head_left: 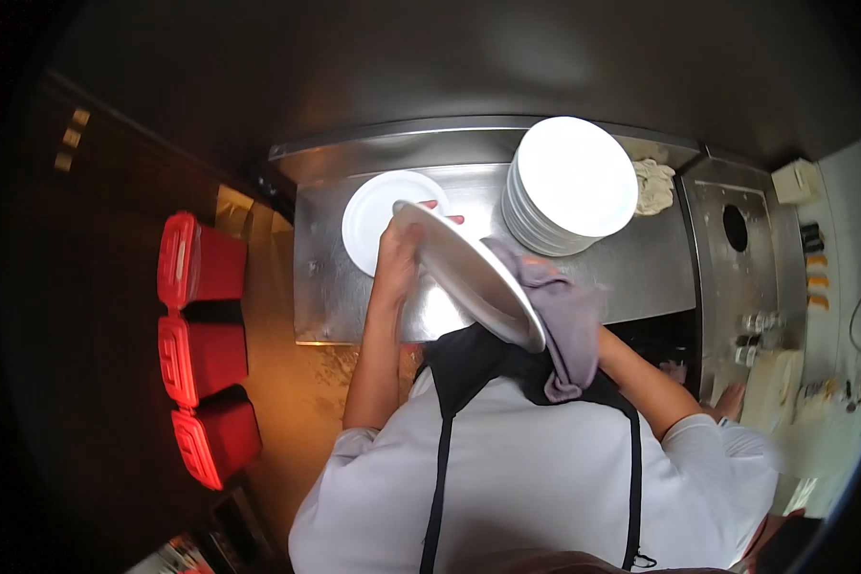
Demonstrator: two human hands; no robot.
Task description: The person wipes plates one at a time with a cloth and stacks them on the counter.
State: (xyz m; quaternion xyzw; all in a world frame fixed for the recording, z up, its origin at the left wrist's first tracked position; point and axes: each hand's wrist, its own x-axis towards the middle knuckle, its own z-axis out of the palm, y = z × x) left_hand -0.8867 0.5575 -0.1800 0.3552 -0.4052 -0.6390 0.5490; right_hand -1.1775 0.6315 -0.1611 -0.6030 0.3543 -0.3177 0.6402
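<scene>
My left hand (404, 247) grips a white plate (469, 279) by its rim, with the thumb on the near face and fingertips showing behind the edge. The plate is tilted up in front of my chest. A greyish-purple cloth (569, 320) is in my right hand (605, 346), against the plate's right side; it covers most of that hand and is slightly blurred. Behind the held plate, a single white plate (365, 225) lies on the steel table (330, 311). A tall stack of white plates (579, 177) stands to its right.
A crumpled cream cloth (653, 187) lies right of the stack. Farther right is a steel counter (727, 196) with a dark round hole. Several red lidded bins (210, 349) line the floor at left. Part of another person, an arm (732, 400), shows at right.
</scene>
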